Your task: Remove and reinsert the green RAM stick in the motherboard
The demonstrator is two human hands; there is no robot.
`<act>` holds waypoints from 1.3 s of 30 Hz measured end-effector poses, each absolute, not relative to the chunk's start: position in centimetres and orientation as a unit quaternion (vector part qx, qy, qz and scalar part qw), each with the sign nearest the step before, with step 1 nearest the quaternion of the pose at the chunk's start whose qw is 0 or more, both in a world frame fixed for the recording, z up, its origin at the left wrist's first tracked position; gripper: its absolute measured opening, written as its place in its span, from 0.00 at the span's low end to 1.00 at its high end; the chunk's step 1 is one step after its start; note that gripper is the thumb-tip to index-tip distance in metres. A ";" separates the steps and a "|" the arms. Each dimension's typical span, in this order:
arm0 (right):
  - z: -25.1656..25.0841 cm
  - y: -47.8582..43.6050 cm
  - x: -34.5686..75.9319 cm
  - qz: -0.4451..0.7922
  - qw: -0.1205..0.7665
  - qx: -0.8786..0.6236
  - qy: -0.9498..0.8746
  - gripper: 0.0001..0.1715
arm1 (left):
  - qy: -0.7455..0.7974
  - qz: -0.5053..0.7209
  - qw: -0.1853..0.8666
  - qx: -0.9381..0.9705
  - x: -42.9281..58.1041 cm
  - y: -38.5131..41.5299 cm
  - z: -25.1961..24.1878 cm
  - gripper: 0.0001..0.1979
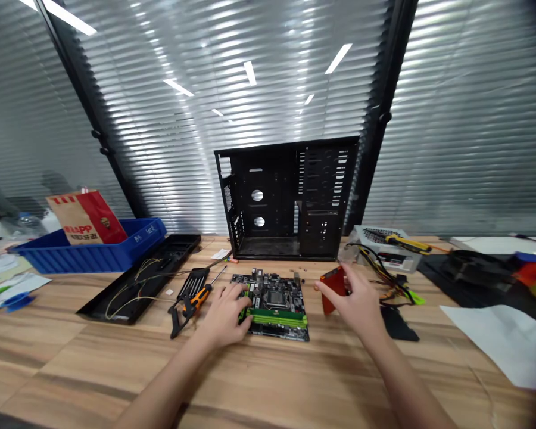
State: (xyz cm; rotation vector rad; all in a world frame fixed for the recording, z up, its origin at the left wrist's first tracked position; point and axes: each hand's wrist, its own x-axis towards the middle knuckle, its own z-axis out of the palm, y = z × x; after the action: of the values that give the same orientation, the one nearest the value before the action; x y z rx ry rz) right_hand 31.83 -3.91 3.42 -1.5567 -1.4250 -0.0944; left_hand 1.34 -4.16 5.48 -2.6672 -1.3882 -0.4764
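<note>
On a long wooden desk (116, 369), in front of slatted blinds, an open black computer case (272, 199) stands upright and bare, its empty back wall facing the person seated there. To the far left sit a blue plastic crate (129, 250) holding a paper bag (87, 217) and a black case panel (138, 277) lying flat with thin wires across it. To the right, a bundle of yellow and black power cables (384, 277) spills from a grey unit (384, 247). A motherboard (272, 292) lies flat at the centre of the desk, with green memory modules (277, 317) along its near edge. The person's left hand (223, 316) rests on the board's left side, fingers loosely spread, beside an orange-handled screwdriver (196, 301). Just right of the board, the right hand (352, 298) curls around a flat red rectangular block (333, 290), pinching it between thumb and fingers, the block tilted upright above the desk.
</note>
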 end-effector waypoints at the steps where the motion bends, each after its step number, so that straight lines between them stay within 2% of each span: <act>1: 3.3 -3.9 31.8 -0.040 0.489 -0.640 -0.592 0.47 | -0.454 -0.158 0.050 -0.875 1.3 -4.2 5.4 0.09; 5: 2.9 -3.7 31.5 -0.041 0.456 -0.646 -0.611 0.44 | -0.453 -0.158 0.050 -0.876 1.3 -4.1 5.3 0.08; 18: 3.9 -4.8 30.2 0.036 0.271 -0.740 -0.614 0.30 | -0.471 -0.137 0.043 -0.870 1.4 -4.1 5.4 0.08; 25: 3.6 -4.6 30.0 0.059 0.228 -0.760 -0.606 0.29 | -0.469 -0.136 0.042 -0.872 1.4 -4.2 5.5 0.08; 35: 3.7 -5.0 29.4 0.035 0.203 -0.776 -0.596 0.31 | -0.469 -0.136 0.040 -0.872 1.4 -4.1 5.4 0.08; 39: 3.8 -5.1 29.1 0.030 0.182 -0.780 -0.597 0.28 | -0.469 -0.135 0.042 -0.872 1.3 -4.2 5.3 0.09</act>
State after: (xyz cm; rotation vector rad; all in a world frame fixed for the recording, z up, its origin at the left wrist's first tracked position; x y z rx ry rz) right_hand 29.09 -5.11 3.75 -2.2026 -1.6862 0.0856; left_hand 1.35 -4.15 5.33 -2.6670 -1.4365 -0.4142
